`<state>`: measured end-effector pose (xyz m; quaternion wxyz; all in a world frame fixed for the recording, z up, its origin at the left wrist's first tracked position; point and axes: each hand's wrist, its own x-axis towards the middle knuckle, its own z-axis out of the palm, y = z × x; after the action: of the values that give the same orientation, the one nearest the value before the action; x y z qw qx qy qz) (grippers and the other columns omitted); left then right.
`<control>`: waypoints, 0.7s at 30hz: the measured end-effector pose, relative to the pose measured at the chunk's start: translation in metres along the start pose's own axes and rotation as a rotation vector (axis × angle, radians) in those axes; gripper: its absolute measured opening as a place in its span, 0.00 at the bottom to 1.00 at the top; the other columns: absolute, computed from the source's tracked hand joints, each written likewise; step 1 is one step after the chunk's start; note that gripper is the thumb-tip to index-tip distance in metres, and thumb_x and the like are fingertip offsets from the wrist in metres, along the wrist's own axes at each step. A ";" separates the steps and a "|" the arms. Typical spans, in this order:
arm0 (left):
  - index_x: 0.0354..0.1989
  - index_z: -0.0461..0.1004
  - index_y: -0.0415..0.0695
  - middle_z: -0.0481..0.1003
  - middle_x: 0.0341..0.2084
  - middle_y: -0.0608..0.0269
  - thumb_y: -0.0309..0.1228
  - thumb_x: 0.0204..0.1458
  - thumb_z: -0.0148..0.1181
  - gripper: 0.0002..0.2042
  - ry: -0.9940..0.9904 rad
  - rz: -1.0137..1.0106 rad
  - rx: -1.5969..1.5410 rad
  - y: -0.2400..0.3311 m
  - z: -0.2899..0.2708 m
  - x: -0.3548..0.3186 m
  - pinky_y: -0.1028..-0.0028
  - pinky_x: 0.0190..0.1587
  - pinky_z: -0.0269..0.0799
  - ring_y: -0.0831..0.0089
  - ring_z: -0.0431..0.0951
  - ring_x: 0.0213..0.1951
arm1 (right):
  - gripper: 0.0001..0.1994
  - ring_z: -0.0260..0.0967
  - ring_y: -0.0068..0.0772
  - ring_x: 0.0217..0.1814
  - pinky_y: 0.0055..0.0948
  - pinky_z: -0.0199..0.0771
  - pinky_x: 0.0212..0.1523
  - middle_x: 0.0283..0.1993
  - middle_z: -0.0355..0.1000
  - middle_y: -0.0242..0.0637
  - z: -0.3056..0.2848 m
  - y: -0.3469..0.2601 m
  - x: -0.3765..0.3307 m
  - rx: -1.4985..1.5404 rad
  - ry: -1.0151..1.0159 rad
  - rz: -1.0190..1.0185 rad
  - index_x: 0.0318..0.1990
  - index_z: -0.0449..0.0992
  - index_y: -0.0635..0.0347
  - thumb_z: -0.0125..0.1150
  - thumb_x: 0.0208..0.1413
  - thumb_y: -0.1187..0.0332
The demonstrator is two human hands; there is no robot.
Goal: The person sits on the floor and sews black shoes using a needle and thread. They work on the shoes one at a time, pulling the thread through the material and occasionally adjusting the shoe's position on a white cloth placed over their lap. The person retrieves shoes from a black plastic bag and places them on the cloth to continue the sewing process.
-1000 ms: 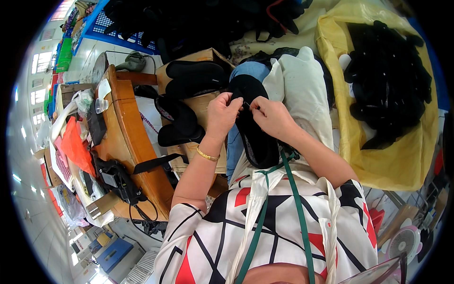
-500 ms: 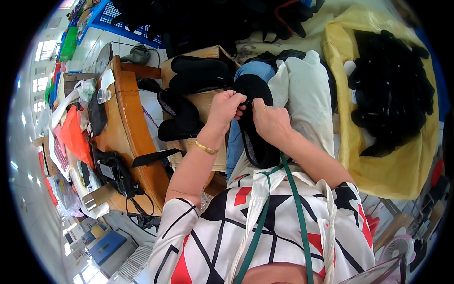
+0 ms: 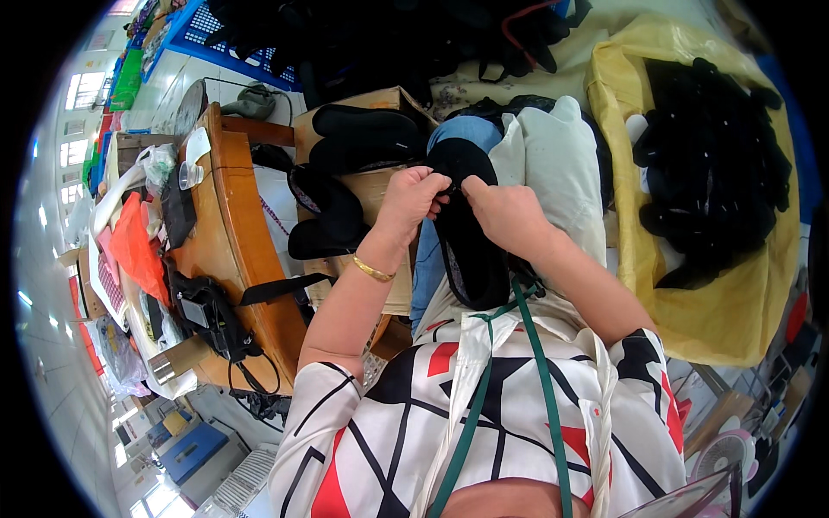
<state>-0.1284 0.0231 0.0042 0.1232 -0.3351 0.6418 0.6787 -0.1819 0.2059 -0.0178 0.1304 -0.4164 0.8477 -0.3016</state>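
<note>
Left hand (image 3: 416, 197) pinching black shoe (image 3: 465, 238), right hand (image 3: 508, 216) bunched over it, anything pinched there unclear

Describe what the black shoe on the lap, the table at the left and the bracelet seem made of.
Black shoe: probably soft fabric, perhaps velvet or felt; its surface looks matte.
Table: apparently wood, likely varnished, judging by its orange-brown colour and smooth, slightly shiny edge.
Bracelet: seemingly polished, gold-coloured metal, from its bright glint; solid or plated, I can't tell.

Cardboard box (image 3: 373, 186) with black shoes (image 3: 367, 138) on top
</note>
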 end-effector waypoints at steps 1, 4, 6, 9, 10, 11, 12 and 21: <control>0.25 0.74 0.48 0.74 0.18 0.70 0.34 0.52 0.62 0.07 -0.003 0.001 0.007 0.000 0.000 0.000 0.82 0.22 0.66 0.83 0.70 0.18 | 0.05 0.73 0.53 0.26 0.48 0.69 0.24 0.23 0.73 0.45 -0.001 0.001 0.001 0.030 0.008 -0.002 0.41 0.67 0.58 0.51 0.62 0.69; 0.25 0.74 0.48 0.74 0.18 0.70 0.34 0.53 0.62 0.07 -0.019 -0.009 0.008 0.000 -0.001 0.002 0.82 0.22 0.66 0.83 0.70 0.18 | 0.05 0.72 0.55 0.25 0.51 0.68 0.24 0.21 0.72 0.47 -0.002 -0.001 0.002 0.098 0.055 -0.008 0.39 0.65 0.58 0.51 0.62 0.68; 0.25 0.74 0.48 0.73 0.19 0.70 0.34 0.53 0.61 0.07 -0.040 -0.018 -0.002 0.000 -0.003 0.003 0.81 0.22 0.67 0.83 0.70 0.18 | 0.05 0.71 0.56 0.25 0.52 0.67 0.24 0.21 0.71 0.47 0.001 -0.003 0.002 0.132 0.090 0.000 0.39 0.65 0.58 0.50 0.62 0.68; 0.25 0.74 0.48 0.73 0.20 0.70 0.34 0.54 0.60 0.07 -0.080 -0.030 -0.031 0.000 -0.006 0.005 0.80 0.23 0.68 0.82 0.71 0.19 | 0.05 0.72 0.56 0.26 0.52 0.68 0.25 0.22 0.72 0.48 0.011 -0.003 -0.001 0.169 0.126 0.030 0.40 0.65 0.58 0.50 0.63 0.68; 0.25 0.74 0.48 0.73 0.20 0.70 0.34 0.54 0.60 0.07 -0.089 -0.033 -0.045 0.000 -0.007 0.005 0.80 0.23 0.68 0.82 0.71 0.19 | 0.05 0.72 0.56 0.27 0.51 0.69 0.26 0.23 0.73 0.49 0.014 -0.003 -0.001 0.176 0.134 0.041 0.42 0.66 0.57 0.51 0.63 0.68; 0.26 0.74 0.48 0.74 0.20 0.70 0.34 0.55 0.60 0.07 -0.099 -0.037 -0.058 0.000 -0.008 0.005 0.79 0.23 0.69 0.82 0.71 0.19 | 0.05 0.73 0.57 0.27 0.51 0.70 0.26 0.24 0.73 0.49 0.015 -0.003 -0.001 0.184 0.142 0.052 0.43 0.66 0.56 0.52 0.63 0.69; 0.26 0.74 0.48 0.74 0.21 0.70 0.34 0.55 0.60 0.07 -0.098 -0.046 -0.064 -0.001 -0.008 0.006 0.79 0.23 0.69 0.82 0.71 0.20 | 0.05 0.73 0.57 0.27 0.51 0.70 0.26 0.25 0.73 0.49 0.015 -0.004 -0.001 0.182 0.137 0.059 0.43 0.66 0.56 0.52 0.63 0.69; 0.26 0.75 0.46 0.77 0.22 0.66 0.33 0.54 0.62 0.07 -0.137 -0.069 -0.149 -0.002 -0.010 0.007 0.80 0.24 0.69 0.81 0.72 0.20 | 0.05 0.72 0.57 0.28 0.50 0.69 0.27 0.24 0.72 0.50 0.015 -0.013 0.012 0.407 0.286 0.092 0.41 0.62 0.60 0.49 0.64 0.70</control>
<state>-0.1292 0.0124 -0.0012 0.1648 -0.3178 0.5677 0.7414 -0.1740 0.1841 -0.0210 0.1039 -0.2956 0.7976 -0.5155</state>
